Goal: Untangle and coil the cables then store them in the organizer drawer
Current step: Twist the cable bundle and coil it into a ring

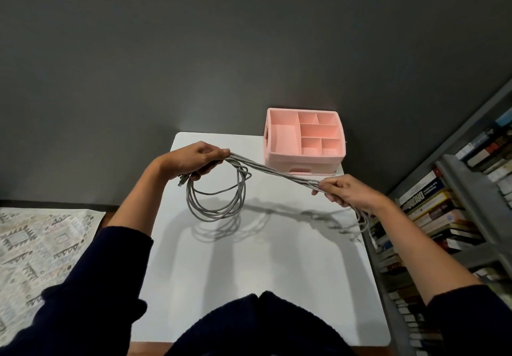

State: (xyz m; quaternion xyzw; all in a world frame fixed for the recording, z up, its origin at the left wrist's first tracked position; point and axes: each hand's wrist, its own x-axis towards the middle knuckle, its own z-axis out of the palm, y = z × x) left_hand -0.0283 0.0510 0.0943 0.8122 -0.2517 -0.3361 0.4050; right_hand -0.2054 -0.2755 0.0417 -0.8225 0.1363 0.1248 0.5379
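Above a white table [249, 286], where the pink organizer [304, 159] stands at the far right corner with its low front drawer [300, 170] apparently pushed in, grey cables [213, 217] hang in loose loops. These could slide out of round or snag again if the stretched run between the hands goes slack or is pulled unevenly. The raised left hand [194, 159] grips the coil's top, fingers curled round the strands. The lower right hand [349, 192] clasps the stretched length, its ends trailing past the table's right edge.
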